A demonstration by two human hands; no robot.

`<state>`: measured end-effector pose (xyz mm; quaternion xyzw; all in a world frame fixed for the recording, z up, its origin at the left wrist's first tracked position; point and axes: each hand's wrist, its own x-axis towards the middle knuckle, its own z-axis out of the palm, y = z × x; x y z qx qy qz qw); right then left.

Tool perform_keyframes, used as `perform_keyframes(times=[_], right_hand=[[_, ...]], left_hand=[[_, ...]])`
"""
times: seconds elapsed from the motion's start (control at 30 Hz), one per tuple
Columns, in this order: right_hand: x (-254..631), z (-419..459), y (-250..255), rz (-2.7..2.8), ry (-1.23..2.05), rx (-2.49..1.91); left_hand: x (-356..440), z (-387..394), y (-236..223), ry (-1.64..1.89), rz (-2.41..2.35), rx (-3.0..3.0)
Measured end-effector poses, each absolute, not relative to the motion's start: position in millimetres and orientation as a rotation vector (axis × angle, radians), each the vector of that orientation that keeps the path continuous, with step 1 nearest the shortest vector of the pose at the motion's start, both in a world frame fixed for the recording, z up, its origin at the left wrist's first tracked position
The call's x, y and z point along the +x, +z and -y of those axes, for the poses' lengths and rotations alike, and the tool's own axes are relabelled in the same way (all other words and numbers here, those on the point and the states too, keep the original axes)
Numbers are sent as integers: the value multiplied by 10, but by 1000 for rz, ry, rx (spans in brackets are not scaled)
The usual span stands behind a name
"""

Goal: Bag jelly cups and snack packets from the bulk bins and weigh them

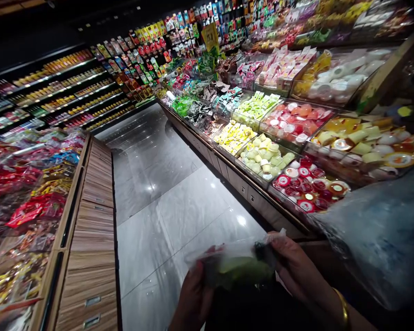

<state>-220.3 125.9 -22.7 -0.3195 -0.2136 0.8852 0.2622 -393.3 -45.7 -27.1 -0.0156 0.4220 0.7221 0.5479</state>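
Note:
Low in front of my body, both hands hold a thin clear plastic bag (239, 250) with something greenish inside, blurred too much to name. My left hand (198, 285) grips the bag's left side, its fingers partly in shadow. At the bag's upper right corner, my right hand (290, 257) pinches the plastic between thumb and fingers. A gold bracelet (341, 305) circles the right wrist. Beside that hand stands a bin of red jelly cups (308, 184), and a large translucent plastic bag (382, 243) hangs at the right, its contents unclear.
A grey tiled aisle (152, 225) runs ahead. Along the right, bins hold pale green jelly cups (265, 158) and yellow packets (234, 138). A wood-fronted counter (93, 239) with wrapped sweets lines the left. Shelves of jars (69, 89) stand at the back.

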Motion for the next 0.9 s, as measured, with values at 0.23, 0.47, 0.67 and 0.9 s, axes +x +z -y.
perform_keyframes(times=[0.23, 0.47, 0.67, 0.9], right_hand=[[-1642, -851, -272, 385, 2426, -821], [-1257, 33, -362, 503, 2493, -767], [-988, 782, -436, 494, 2554, -849], [-668, 1270, -439, 468, 2599, -908]], left_hand=[[-3342, 662, -46, 1754, -1023, -57], [-2903, 1070, -50, 1602, -1074, 249], [-2451, 1671, -57, 1460, -1309, 334], [-2093, 2290, -125, 1383, -1186, 340]])
